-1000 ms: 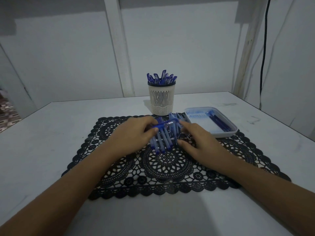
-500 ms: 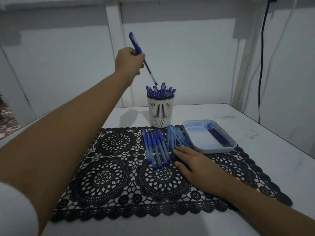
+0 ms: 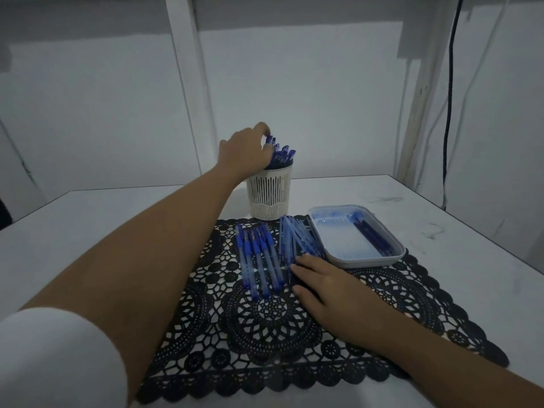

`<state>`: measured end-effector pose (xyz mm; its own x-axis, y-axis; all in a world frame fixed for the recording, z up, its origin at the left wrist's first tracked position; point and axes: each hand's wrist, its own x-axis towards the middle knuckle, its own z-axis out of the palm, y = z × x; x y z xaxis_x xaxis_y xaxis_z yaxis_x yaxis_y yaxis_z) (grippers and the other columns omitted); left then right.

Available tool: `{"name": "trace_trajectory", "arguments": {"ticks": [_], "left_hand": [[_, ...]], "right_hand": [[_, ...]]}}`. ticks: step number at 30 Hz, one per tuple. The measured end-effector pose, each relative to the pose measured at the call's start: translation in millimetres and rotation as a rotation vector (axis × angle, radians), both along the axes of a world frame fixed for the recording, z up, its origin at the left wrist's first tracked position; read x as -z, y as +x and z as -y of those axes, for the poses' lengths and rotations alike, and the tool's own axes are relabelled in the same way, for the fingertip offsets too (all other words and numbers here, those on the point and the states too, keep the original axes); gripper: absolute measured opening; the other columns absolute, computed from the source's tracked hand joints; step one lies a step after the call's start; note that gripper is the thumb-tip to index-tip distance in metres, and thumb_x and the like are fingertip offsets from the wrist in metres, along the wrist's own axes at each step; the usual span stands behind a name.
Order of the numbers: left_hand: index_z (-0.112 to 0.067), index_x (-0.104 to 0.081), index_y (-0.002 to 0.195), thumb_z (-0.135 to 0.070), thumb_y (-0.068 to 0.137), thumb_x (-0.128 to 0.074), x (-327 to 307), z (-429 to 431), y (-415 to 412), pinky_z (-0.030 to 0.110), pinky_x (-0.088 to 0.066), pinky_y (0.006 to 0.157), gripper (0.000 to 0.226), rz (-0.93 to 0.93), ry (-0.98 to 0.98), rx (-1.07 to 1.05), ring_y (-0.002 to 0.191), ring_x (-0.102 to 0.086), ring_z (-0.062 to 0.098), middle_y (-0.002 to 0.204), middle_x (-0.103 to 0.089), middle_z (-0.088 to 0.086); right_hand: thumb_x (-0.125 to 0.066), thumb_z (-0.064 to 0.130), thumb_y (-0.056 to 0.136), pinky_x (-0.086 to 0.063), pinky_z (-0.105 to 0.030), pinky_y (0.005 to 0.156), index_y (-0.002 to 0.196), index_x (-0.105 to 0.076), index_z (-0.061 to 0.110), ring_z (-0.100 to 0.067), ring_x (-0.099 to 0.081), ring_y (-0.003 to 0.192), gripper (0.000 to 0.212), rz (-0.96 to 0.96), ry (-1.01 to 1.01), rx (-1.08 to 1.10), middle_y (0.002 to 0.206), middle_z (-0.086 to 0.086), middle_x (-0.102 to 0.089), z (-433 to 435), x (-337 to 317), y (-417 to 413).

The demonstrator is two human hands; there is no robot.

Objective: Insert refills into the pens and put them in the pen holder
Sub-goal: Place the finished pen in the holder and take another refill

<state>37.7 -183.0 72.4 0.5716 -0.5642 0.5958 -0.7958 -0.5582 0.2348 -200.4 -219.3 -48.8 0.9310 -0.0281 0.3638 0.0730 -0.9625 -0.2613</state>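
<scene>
The left hand [image 3: 244, 151] is at the pen holder [image 3: 269, 195], thumb and forefinger closed on the top end of a pen [image 3: 268, 139] that stands inside among the others. The right hand [image 3: 329, 293] lies flat on the mat [image 3: 265, 319], fingers straight, their tips at the barrels [image 3: 297, 240] beside the tray [image 3: 368, 260] of refills [image 3: 372, 235]. A pen is light, stiff and smooth, so a pinch near the cap seems enough. The thin refills probably bend more easily.

white table [image 3: 88, 225], pale walls [image 3: 294, 98], dim light
</scene>
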Motion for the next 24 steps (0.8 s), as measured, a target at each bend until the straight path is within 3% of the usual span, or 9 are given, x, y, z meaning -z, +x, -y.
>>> {"name": "trace_trajectory", "arguments": {"ticks": [3,7,9,12,15,17,21,24], "left_hand": [[-0.019,-0.06,0.112,-0.028,0.09,-0.042,0,-14,2,0.041,-0.036,0.088,0.029,0.114,0.003,-0.028,0.102,-0.053,0.029,0.109,-0.058,0.01],[-0.021,-0.054,0.122,-0.028,0.092,-0.042,2,-39,-6,0.045,-0.041,0.093,0.033,0.061,-0.102,0.025,0.105,-0.052,0.027,0.118,-0.054,0.011],[-0.018,-0.055,0.12,-0.026,0.092,-0.043,8,-54,-16,0.04,-0.045,0.087,0.032,-0.001,-0.138,0.016,0.098,-0.055,0.026,0.113,-0.056,0.01],[-0.016,-0.059,0.11,-0.024,0.093,-0.044,29,-76,-34,0.034,-0.049,0.079,0.024,-0.156,-0.025,-0.029,0.082,-0.057,0.02,0.104,-0.061,0.004],[-0.019,-0.058,0.103,-0.023,0.092,-0.047,60,-90,-50,0.033,-0.049,0.081,0.016,-0.338,0.133,-0.04,0.085,-0.057,0.017,0.104,-0.061,0.002],[-0.021,-0.055,0.098,-0.023,0.091,-0.049,78,-96,-58,0.027,-0.043,0.074,0.009,-0.441,0.208,-0.038,0.083,-0.055,0.014,0.099,-0.058,-0.001],[-0.019,-0.051,0.096,-0.027,0.089,-0.054,94,-102,-66,0.027,-0.039,0.066,0.011,-0.496,0.208,-0.041,0.074,-0.05,0.013,0.08,-0.052,-0.006],[-0.019,-0.049,0.096,-0.021,0.087,-0.054,91,-106,-65,0.028,-0.039,0.061,0.011,-0.537,0.184,-0.019,0.066,-0.048,0.011,0.078,-0.052,-0.005]], "right_hand": [[-0.032,0.035,0.099,0.008,0.004,0.089,0.142,-0.031,0.018,-0.004,-0.019,0.135,0.047,0.001,0.005,0.006,0.15,0.007,-0.024,-1,-1,-1],[-0.032,0.035,0.099,0.002,0.0,0.092,0.142,-0.032,0.018,-0.004,-0.02,0.135,0.046,-0.001,-0.004,0.011,0.149,0.006,-0.026,-2,-3,0],[-0.032,0.035,0.099,0.0,-0.001,0.093,0.142,-0.033,0.018,-0.005,-0.021,0.135,0.046,-0.003,-0.002,0.018,0.149,0.006,-0.026,-2,-2,0],[-0.033,0.035,0.098,-0.003,-0.003,0.094,0.141,-0.033,0.018,-0.005,-0.02,0.136,0.046,-0.016,0.004,0.026,0.149,0.006,-0.026,-2,-2,1],[-0.034,0.034,0.098,-0.005,-0.003,0.092,0.14,-0.036,0.018,-0.006,-0.024,0.134,0.045,-0.01,-0.002,0.029,0.148,0.005,-0.028,-2,-2,1],[-0.035,0.033,0.098,-0.009,-0.003,0.093,0.139,-0.038,0.017,-0.007,-0.028,0.132,0.044,-0.003,-0.005,0.029,0.147,0.004,-0.031,-3,-3,1],[-0.037,0.033,0.098,-0.017,-0.012,0.101,0.139,-0.039,0.016,-0.009,-0.03,0.131,0.044,-0.014,0.002,0.039,0.146,0.003,-0.032,-5,-4,1],[-0.037,0.032,0.098,-0.017,-0.011,0.099,0.138,-0.039,0.016,-0.009,-0.031,0.13,0.044,-0.012,-0.002,0.039,0.145,0.004,-0.033,-5,-3,0]]}}
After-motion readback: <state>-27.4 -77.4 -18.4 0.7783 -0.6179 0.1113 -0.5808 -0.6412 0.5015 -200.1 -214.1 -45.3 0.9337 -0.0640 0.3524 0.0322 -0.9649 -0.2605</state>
